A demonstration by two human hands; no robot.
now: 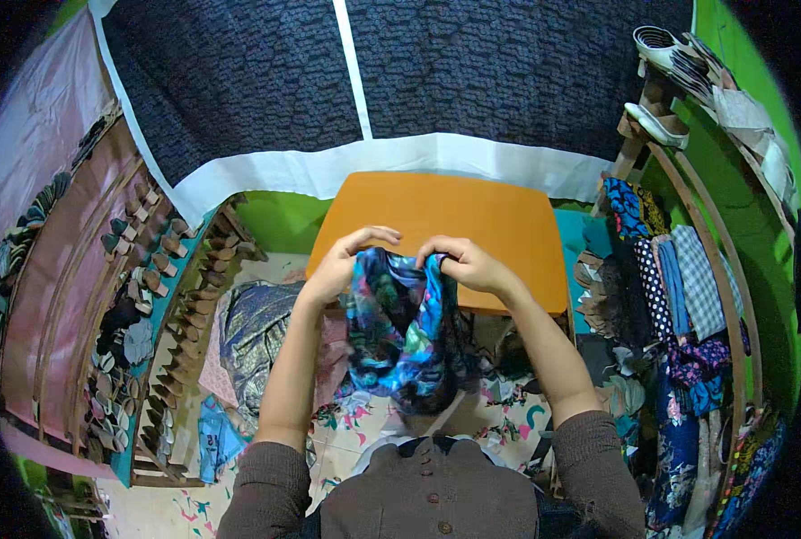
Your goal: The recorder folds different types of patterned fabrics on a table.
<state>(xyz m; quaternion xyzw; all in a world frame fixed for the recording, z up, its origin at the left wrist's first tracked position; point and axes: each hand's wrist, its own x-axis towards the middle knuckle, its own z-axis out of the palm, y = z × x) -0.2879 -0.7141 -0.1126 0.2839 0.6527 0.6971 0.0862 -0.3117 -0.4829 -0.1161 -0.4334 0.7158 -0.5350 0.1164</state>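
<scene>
A dark cloth (387, 350) with a blue, green and pink pattern hangs in loose folds between my hands, its lower end slightly blurred. My left hand (336, 268) grips its upper left edge, with the fingers curled over the top. On the upper right edge, my right hand (474, 267) pinches the cloth between thumb and fingers. Both hands are raised in front of the near edge of an orange table (436, 211). What kind of piece the cloth is, I cannot make out.
Wooden racks with rows of shoe forms (177, 359) stand at the left. Folded fabrics (697, 287) fill a wooden rack at the right, with pale shoes (661, 126) above. A shiny dark cloth heap (261, 337) lies left of the table. Scraps litter the floor (158, 512).
</scene>
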